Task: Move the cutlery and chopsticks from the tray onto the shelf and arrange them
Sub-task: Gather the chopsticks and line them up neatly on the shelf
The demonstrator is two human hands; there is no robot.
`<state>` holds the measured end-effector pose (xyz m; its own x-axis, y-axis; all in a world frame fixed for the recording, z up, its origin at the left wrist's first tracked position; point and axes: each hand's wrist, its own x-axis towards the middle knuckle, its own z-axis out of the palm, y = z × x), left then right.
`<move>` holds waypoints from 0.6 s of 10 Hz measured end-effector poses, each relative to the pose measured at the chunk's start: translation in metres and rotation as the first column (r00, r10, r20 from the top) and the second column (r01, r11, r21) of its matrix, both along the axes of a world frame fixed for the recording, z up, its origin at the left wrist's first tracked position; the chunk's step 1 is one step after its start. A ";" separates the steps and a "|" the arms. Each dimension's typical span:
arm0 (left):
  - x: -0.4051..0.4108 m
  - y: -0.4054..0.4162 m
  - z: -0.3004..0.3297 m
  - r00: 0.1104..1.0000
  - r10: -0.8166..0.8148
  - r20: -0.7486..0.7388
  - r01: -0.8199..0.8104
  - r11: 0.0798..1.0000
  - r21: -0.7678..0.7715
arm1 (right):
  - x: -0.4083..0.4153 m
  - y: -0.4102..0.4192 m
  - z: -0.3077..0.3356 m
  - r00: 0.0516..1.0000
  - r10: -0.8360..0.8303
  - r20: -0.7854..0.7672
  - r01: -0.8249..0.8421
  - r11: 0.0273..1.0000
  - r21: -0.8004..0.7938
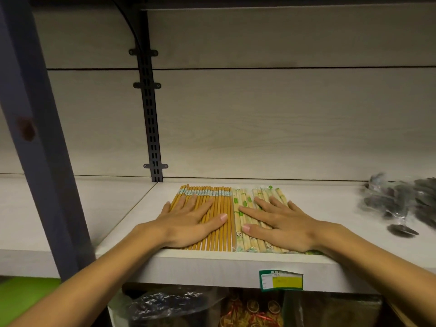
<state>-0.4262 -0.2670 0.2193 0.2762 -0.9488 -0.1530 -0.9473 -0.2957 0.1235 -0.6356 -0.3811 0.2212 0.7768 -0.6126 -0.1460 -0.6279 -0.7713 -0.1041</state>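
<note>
two chopstick packs (236,215) are being pressed flat on the shelf (236,263) by the open left hand (188,220) and right hand (278,223); bagged cutlery (401,201) is lying well apart, seemingly awaiting arranging.

A pale wood-grain shelf (318,208) is seen, on which brown chopsticks (219,208) and wrapped bamboo chopsticks (245,204) are laid side by side; bagged dark cutlery (398,201) is placed at right.
</note>
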 end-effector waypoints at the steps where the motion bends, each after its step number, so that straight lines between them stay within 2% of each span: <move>1: -0.002 0.005 0.003 1.000 -0.013 0.002 0.013 1.000 0.004 | 0.000 0.000 -0.001 1.000 0.002 -0.012 -0.003 1.000 -0.018; 6: -0.002 0.021 0.006 0.999 0.020 -0.032 -0.019 1.000 0.003 | 0.000 0.002 -0.003 1.000 0.002 0.002 -0.002 1.000 -0.015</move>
